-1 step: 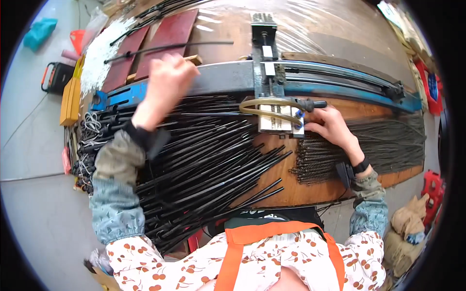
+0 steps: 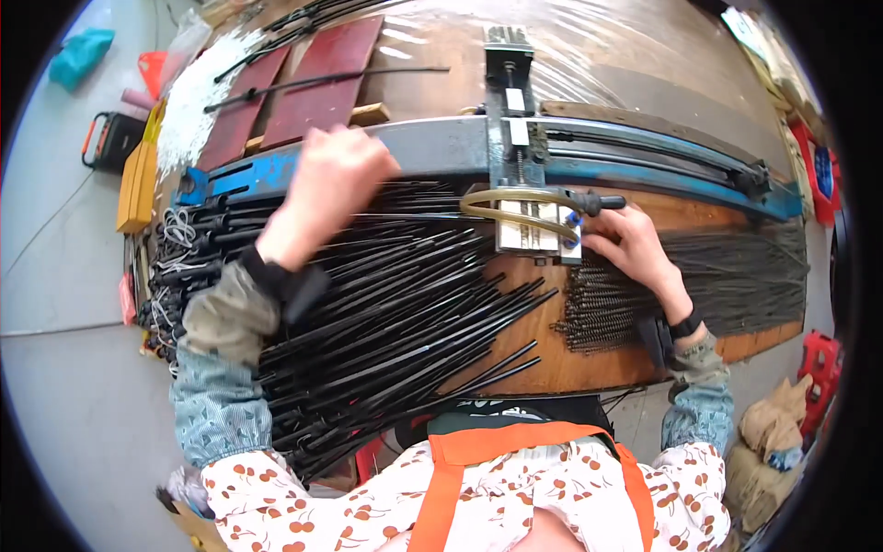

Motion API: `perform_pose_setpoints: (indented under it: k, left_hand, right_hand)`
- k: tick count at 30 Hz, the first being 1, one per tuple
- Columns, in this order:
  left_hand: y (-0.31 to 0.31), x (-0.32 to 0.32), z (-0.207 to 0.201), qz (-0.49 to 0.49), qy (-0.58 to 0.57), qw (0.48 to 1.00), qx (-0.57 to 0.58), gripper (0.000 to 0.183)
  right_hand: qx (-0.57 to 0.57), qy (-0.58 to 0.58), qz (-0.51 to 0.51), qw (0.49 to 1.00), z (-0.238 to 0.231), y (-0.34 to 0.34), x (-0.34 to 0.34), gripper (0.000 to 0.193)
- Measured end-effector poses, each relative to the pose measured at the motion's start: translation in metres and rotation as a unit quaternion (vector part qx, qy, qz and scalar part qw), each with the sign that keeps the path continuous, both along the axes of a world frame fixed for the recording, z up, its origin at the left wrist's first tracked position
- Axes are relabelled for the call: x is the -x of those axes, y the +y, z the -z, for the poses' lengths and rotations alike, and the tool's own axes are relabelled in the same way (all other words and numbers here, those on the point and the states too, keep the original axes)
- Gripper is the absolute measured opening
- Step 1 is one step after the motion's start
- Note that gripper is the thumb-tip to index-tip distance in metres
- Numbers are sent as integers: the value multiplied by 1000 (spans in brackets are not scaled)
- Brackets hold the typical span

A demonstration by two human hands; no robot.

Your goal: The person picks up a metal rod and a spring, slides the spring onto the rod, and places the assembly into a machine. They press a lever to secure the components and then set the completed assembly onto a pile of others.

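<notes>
My left hand (image 2: 336, 179), blurred by motion, is curled closed above the left part of the workbench. Whatever its fingers may hold is hidden. Below it lies a thick pile of long black rods (image 2: 395, 304). My right hand (image 2: 635, 244) has its fingers bent in at the right end of a metal clamp fixture (image 2: 538, 237), beside a black handle (image 2: 602, 201) and a looped yellowish hose (image 2: 478, 201). What those fingertips grip cannot be made out. Just under my right hand are bundled coiled, spring-like wires (image 2: 593, 308).
A blue-grey rail (image 2: 432, 147) crosses the bench behind my hands. Dark red boards (image 2: 322, 78) carry one black rod at the far left, near white pieces (image 2: 193, 110). Long thin dark strands (image 2: 745, 271) lie on the right. A yellow box (image 2: 138, 189) stands by the left edge.
My left hand has moved a little right and nearer to me, still closed. My right hand stays at the clamp fixture. The whole view has shifted slightly.
</notes>
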State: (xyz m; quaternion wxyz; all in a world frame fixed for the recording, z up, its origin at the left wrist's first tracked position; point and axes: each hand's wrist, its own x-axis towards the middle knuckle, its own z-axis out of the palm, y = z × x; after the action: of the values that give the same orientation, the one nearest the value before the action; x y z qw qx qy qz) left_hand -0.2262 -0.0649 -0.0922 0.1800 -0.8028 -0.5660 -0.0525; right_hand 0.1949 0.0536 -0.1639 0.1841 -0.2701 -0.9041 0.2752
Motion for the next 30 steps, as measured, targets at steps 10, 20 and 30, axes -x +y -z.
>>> perform_pose_setpoints:
  k: [10,20,30]
  left_hand:
    - [-45,-33,20,45,-88,994,52,30]
    - [-75,-98,-12,93,-194,964,157,19]
    - [-51,-164,-20,136,-267,941,156,19]
  right_hand:
    - [12,48,1,999,-27,-26,-5,17]
    - [27,-69,-124,990,-36,-45,-1,20]
    - [33,169,-43,984,-25,-76,-34,48]
